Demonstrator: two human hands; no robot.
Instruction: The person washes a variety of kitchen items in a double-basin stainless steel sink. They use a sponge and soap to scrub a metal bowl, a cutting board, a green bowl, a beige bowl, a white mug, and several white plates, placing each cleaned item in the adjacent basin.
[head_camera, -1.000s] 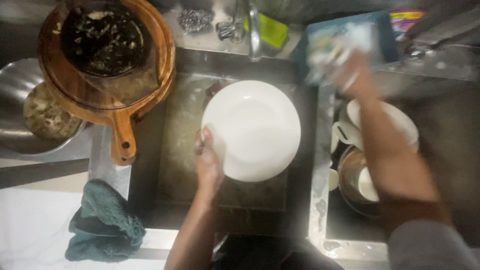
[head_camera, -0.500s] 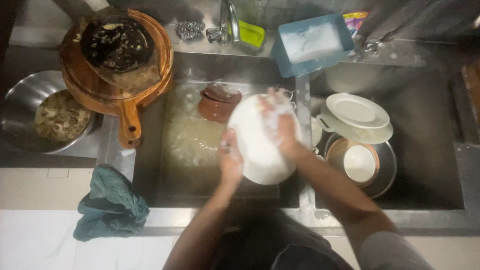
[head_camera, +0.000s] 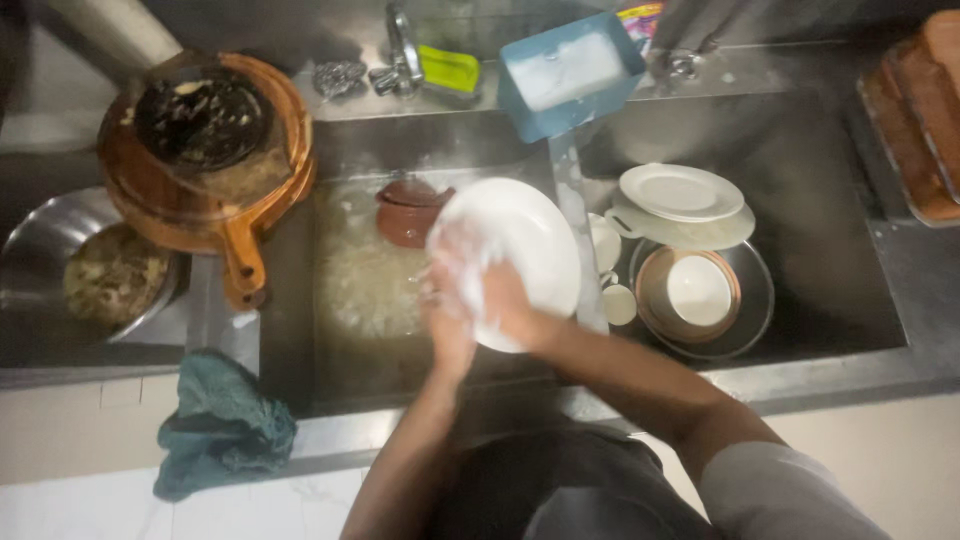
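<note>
I hold a round white plate (head_camera: 535, 245) tilted over the left sink basin (head_camera: 350, 340). My left hand (head_camera: 447, 330) grips its lower left rim. My right hand (head_camera: 497, 295) lies across the plate's face, fingers covered in white foam and closed on what looks like a foamy scrub pad (head_camera: 458, 252), which is blurred. A brown clay pot (head_camera: 408, 210) sits in the soapy water just left of the plate.
A blue tub of suds (head_camera: 570, 70), a green sponge (head_camera: 448, 68) and the tap (head_camera: 402, 45) line the back ledge. White plates (head_camera: 680, 195), cups (head_camera: 605, 243) and bowls (head_camera: 700, 292) fill the right basin. At left are a wooden board with a dark pan (head_camera: 205, 135), a steel bowl (head_camera: 110, 275) and a teal cloth (head_camera: 222, 428).
My right hand came back from the blue tub to the plate and now rubs foam across its face. The plate has tilted up and shifted right in my left hand.
</note>
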